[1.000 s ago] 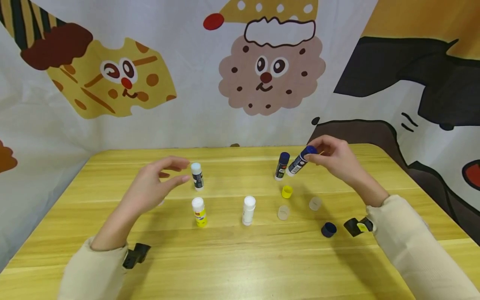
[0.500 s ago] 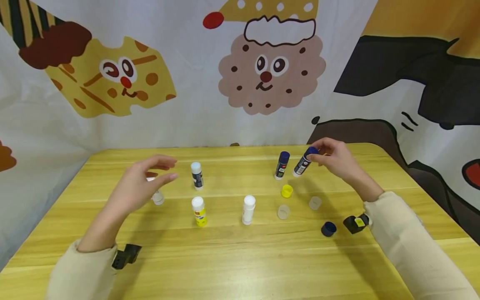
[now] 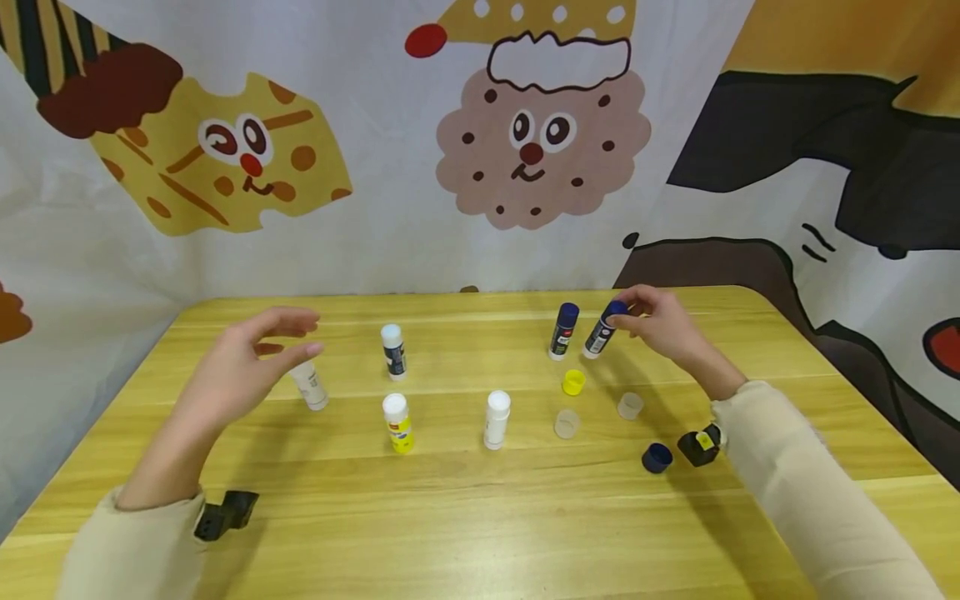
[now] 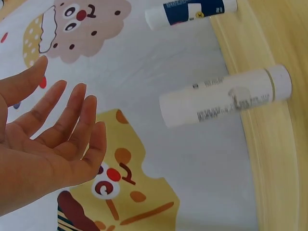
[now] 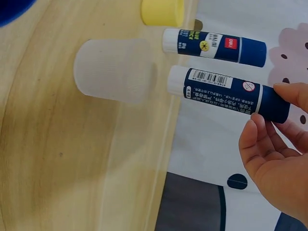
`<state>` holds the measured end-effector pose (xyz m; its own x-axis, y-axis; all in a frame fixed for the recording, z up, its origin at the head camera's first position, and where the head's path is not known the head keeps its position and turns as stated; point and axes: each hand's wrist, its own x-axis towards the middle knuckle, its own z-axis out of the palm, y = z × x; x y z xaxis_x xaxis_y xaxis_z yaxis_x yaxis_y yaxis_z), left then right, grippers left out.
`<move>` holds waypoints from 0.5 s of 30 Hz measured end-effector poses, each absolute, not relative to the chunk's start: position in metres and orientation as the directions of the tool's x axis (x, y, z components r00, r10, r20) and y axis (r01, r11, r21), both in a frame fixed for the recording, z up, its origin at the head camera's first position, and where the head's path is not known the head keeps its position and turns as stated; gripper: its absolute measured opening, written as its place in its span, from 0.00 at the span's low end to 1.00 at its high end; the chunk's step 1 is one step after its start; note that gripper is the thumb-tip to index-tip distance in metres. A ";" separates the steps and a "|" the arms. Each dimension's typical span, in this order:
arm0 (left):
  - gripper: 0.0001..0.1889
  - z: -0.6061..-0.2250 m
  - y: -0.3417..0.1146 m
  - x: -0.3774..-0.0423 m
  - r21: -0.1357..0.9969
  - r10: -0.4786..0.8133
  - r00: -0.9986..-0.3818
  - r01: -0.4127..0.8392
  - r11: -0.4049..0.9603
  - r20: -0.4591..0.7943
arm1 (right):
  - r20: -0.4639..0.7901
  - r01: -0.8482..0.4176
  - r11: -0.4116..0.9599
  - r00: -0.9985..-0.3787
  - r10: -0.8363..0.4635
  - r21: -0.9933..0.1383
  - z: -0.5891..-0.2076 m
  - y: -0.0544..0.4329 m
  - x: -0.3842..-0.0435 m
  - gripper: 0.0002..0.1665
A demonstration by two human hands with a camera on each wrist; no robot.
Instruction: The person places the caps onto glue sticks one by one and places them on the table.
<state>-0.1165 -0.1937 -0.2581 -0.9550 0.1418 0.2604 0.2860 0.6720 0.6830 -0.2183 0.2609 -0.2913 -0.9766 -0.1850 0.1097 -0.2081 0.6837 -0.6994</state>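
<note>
A wooden table (image 3: 480, 525), above it the left hand (image 3: 231, 368) held with fingers loosely extended, near but apart from a white glue stick (image 3: 310, 387), the right hand (image 3: 662, 323) by which a tilted navy glue stick (image 3: 602, 333) is pinched at its upper end, just beside a standing navy stick (image 3: 563, 332), a yellow cap (image 3: 573, 382) placed in front.

Covered, cropped, blurred.
In the head view, we lose the top of the leftmost white glue stick (image 3: 312, 390) behind the left hand (image 3: 228, 371), and the right hand (image 3: 662, 325) covers part of the held navy glue stick (image 3: 602, 333). In the right wrist view, the edge crops the yellow cap (image 5: 163, 11) and a blue rounded thing (image 5: 13, 9); in the left, we cannot read the white stick's print (image 4: 209, 113).
</note>
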 end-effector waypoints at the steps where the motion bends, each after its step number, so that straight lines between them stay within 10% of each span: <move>1: 0.19 -0.258 -0.196 -0.116 0.684 0.139 -0.956 0.283 0.673 0.258 | 0.111 -0.209 0.685 -0.976 -0.185 -0.698 -0.293 0.260 -0.219 0.16; 15: 0.22 -0.265 -0.225 -0.113 0.667 0.059 -0.967 0.216 0.713 0.249 | 0.077 -0.171 0.708 -0.984 -0.164 -0.686 -0.299 0.256 -0.226 0.18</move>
<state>-0.1127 -0.2246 -0.2646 -0.9667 0.0594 0.2491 0.2157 0.7132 0.6670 -0.2261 0.2558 -0.2995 -0.9835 -0.1637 0.0766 -0.1712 0.7076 -0.6855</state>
